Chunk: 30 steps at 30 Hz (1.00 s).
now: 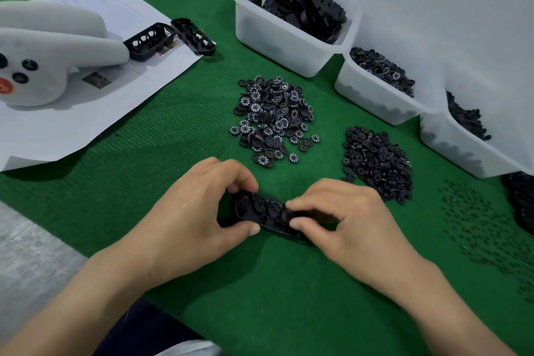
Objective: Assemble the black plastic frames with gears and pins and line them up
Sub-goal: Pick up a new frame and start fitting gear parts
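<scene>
Black plastic frame sat just below the numbered-gear pile, pinched between left hand and right hand, gears partly seated. Two frames stood up-left of pile; early going, seemingly.

Single head cam, wide-angle, worn high at the near edge, facing forward and down, close over counter.

Left hand and right hand sit close together, fingers pinching (thumbs nearside).
</scene>
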Each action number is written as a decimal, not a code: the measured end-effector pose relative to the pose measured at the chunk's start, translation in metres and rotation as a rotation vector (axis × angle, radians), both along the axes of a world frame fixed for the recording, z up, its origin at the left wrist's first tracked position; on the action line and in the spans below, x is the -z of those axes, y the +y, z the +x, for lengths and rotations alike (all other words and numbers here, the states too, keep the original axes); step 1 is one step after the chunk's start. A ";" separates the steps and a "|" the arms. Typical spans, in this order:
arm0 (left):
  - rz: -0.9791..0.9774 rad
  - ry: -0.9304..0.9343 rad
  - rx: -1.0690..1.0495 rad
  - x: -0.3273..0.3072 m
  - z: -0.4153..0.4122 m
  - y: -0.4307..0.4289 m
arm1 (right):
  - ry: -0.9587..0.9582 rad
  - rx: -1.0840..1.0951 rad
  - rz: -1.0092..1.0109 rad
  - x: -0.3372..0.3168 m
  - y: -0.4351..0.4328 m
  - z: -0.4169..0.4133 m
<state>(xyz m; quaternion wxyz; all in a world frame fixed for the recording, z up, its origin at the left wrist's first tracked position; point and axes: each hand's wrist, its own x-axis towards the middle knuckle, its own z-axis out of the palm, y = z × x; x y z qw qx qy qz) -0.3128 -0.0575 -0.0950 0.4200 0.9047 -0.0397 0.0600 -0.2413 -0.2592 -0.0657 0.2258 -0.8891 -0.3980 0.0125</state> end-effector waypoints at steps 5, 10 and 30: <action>0.002 0.003 0.003 0.000 0.002 -0.001 | 0.052 -0.007 0.020 -0.005 -0.004 -0.001; 0.010 0.009 0.009 -0.003 0.000 -0.001 | 0.066 0.023 0.057 0.001 -0.008 -0.006; 0.015 0.024 0.248 0.001 0.027 -0.094 | 0.080 0.410 0.081 0.005 -0.089 0.010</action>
